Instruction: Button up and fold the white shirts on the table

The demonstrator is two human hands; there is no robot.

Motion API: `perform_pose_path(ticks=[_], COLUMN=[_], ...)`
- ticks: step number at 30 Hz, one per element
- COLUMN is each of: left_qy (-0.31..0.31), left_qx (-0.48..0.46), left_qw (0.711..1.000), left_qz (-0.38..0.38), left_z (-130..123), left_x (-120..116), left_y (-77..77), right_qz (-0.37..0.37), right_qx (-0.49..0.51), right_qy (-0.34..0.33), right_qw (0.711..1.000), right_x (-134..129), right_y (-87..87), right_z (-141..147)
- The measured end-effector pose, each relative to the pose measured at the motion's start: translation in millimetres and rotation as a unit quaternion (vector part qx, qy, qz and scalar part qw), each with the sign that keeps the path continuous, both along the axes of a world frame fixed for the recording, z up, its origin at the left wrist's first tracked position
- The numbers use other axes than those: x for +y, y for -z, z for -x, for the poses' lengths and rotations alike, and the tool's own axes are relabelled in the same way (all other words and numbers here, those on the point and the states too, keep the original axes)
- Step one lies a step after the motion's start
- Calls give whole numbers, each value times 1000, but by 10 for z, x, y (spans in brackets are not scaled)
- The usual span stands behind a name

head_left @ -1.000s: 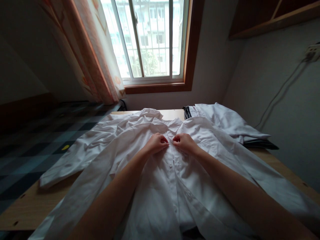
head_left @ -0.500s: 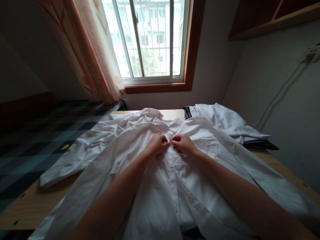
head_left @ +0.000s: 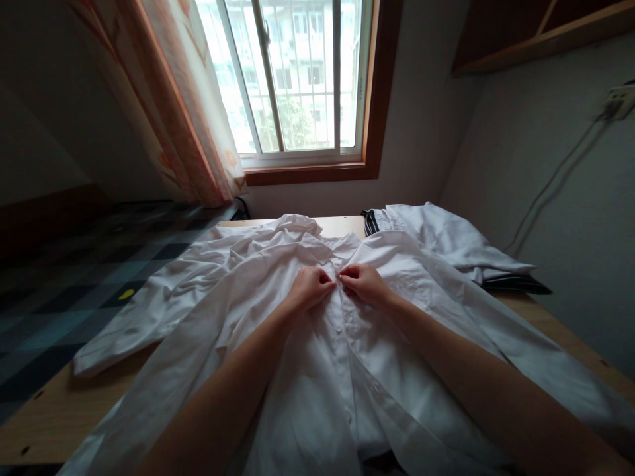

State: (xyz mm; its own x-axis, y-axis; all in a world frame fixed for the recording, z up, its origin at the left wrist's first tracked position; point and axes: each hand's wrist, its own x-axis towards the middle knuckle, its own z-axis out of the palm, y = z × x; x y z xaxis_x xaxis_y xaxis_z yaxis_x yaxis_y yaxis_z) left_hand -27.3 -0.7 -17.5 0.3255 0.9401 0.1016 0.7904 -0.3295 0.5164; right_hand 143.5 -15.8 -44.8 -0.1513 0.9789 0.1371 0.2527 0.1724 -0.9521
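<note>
Evidently, white shirt (head_left: 307,377) lies front-up across table (head_left: 74,413), so its opening sits within reach, left hand (head_left: 311,288) and right hand (head_left: 366,285) narrowly pinching facing front edges, just nearside of collar (head_left: 347,245).

The fingertips of the left hand (head_left: 312,287) and right hand (head_left: 364,283) cover the bit of button-front shirt (head_left: 317,357) pinched between them; whether a button sits there cannot be told. Nearer than the hands, the bottom edge cuts off the shirt's lower part, and a dark patch (head_left: 381,463) there is too obscure to name. Left of the hands, the shirt hides part of a crumpled white garment (head_left: 169,291); beyond, a yellow mark (head_left: 126,294) on the checked cloth (head_left: 44,330) is too small to make out. Right of and beyond them, a white folded garment (head_left: 436,231) hides most of a black striped one (head_left: 516,283). Farther off, the top edge crops the curtain (head_left: 163,99) and window (head_left: 302,86) — the right edge, the wall socket (head_left: 620,102).
</note>
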Motion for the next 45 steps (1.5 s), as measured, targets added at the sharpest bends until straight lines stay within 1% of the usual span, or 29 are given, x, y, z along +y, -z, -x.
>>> perform_pose_path(ticks=[3, 7, 10, 14, 18, 22, 24, 26, 28, 30, 32, 33, 36, 39, 42, 45], left_qy=[-14, -23, -31, -23, -18, -19, -20, -20, -18, -13, -7, -5, -5, -4, 0, -2], left_qx=[-36, -85, -110, -116, -124, -139, -142, -140, -133, -127, -126, -126, -121, -120, -121, -118], left_qw=[999, 994, 989, 989, 987, 985, 984, 984, 984, 983, 983, 983, 985, 985, 983, 984], left_qz=[15, 67, 91, 89, 98, 103, 107, 113, 119, 128, 131, 130, 120, 127, 136, 131], left_z=[19, 54, 71, 77, 82, 87, 90, 94, 99, 102, 103, 102, 101, 106, 112, 114], left_x=[16, 48, 64, 75, 86, 89, 91, 94, 100, 104, 106, 105, 98, 94, 107, 129], left_y=[26, 27, 25, 36, 41, 45, 50, 58, 64, 69, 73, 73, 69, 57, 51, 55], right_qz=[1, -15, -38, -78, -86, -95, -80, -44, 11, 69, 106, 109, 87, 50, 14, -35], right_qx=[9, -39, -74, -104, -116, -116, -99, -64, -13, 41, 73, 77, 63, 28, -26, -95], right_qy=[-7, 12, 19, 25, 27, 21, 11, -15, -51, -74, -71, -66, -59, -58, -31, -4], right_qw=[1000, 999, 996, 991, 989, 988, 992, 997, 999, 994, 989, 989, 993, 997, 999, 995], right_x=[-6, 5, 5, -14, -10, 19, 31, 43, 57, 72, 85, 89, 86, 64, 40, 28], right_y=[-9, 33, 51, 31, 18, 41, 57, 63, 55, 38, 22, 17, 13, 10, -1, -11], right_z=[-7, 11, 25, 29, 22, 10, -4, -26, -51, -71, -77, -76, -60, -35, -2, 28])
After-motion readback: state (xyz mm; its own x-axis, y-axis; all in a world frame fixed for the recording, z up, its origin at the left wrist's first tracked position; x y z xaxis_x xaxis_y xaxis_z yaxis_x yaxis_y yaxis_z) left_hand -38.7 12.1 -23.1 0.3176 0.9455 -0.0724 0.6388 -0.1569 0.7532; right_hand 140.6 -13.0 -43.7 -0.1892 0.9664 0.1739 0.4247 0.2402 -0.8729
